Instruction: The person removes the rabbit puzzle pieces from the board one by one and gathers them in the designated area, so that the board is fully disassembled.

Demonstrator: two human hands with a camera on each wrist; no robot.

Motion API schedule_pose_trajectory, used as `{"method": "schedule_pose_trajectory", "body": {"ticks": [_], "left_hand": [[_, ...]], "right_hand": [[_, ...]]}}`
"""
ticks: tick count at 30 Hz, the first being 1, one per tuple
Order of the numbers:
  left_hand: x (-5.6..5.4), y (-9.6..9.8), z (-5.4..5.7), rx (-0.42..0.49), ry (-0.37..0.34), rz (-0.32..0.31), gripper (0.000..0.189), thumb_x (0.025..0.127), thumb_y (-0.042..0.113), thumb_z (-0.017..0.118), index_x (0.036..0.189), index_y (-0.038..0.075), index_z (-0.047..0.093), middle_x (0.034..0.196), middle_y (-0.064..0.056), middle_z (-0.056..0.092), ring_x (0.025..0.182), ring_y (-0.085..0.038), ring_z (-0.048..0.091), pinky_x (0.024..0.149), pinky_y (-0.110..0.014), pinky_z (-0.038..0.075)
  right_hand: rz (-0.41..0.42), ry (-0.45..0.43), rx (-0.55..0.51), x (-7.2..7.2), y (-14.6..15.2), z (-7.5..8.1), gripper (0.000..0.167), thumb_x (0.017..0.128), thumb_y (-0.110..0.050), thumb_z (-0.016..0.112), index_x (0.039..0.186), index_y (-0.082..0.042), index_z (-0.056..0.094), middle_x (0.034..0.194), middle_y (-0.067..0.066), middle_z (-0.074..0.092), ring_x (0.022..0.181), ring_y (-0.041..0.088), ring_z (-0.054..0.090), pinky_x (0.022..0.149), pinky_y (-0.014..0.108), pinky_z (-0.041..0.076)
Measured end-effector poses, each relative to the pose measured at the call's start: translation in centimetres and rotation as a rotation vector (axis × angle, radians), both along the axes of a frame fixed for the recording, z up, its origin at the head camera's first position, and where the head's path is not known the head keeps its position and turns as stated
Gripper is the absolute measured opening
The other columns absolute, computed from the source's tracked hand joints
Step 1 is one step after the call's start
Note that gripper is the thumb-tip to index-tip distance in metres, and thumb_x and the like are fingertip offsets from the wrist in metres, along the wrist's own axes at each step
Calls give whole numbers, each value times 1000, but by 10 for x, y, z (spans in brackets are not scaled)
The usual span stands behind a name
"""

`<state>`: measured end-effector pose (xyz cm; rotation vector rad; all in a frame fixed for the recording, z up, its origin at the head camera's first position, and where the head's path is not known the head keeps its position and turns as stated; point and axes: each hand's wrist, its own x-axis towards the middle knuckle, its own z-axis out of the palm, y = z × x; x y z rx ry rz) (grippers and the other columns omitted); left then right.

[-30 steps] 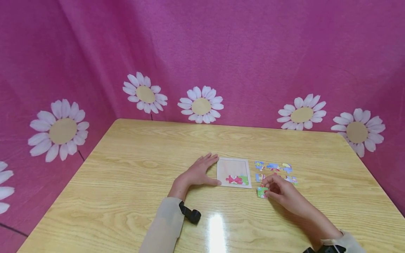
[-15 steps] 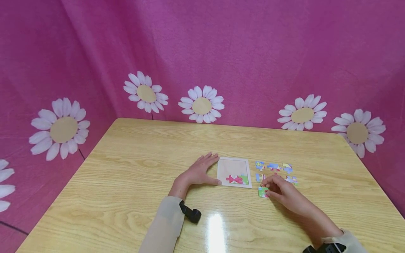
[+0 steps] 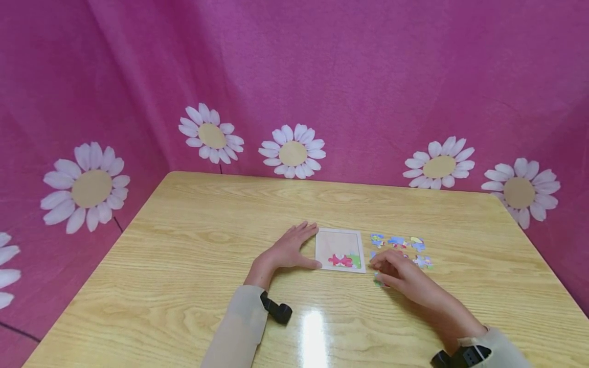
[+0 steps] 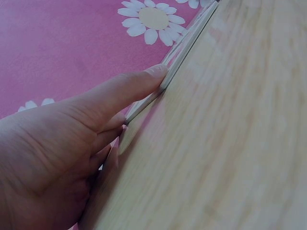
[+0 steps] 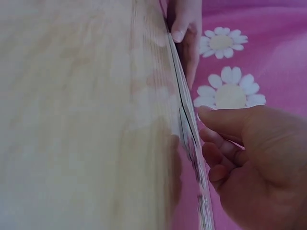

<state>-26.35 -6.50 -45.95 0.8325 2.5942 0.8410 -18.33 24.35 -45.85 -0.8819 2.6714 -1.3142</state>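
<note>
A shallow square puzzle tray [image 3: 344, 270] lies on the table, with joined pink and green jigsaw pieces [image 3: 342, 261] in its lower right part. My left hand [image 3: 286, 251] spans the tray's left edge with fingers and thumb spread; in the left wrist view its thumb [image 4: 156, 72] rests on the rim. My right hand [image 3: 411, 280] is low over the loose pieces right of the tray, its fingers loosely bent. Mostly hidden beneath it is a green corner piece [image 3: 378, 280]. The right wrist view shows nothing between thumb and fingers of the right hand [image 5: 261, 158].
Beyond the right hand lie loose blue pieces, such as one with a yellow-green patch [image 3: 377, 238], one with a yellow shape [image 3: 417, 243] and a flowered one [image 3: 424, 261]. The wooden table [image 3: 207, 230] ends at a pink daisy-patterned curtain [image 3: 359, 92].
My right hand has shifted a little left, toward the tray, and now covers most of the green corner piece. The left hand and the tray have stayed in place.
</note>
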Motion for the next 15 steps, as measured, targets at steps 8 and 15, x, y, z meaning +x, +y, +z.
{"method": "schedule_pose_trajectory", "body": {"ticks": [8,15], "left_hand": [[-1,0,-1,1,-9,1,92,81,43,76,155,14,29,165,0,22,156,-21,9,129,-41,6],[-1,-1,-2,18,-17,11,92,81,44,76,155,16,29,165,1,22,155,-20,9,129,-42,7]], "right_hand": [[9,12,87,-23,-24,2,22,92,-7,65,114,-7,61,99,4,61,83,1,49,68,17,46],[58,38,124,-41,-41,1,23,92,-11,66,115,-9,62,107,4,63,90,9,53,76,21,47]]}}
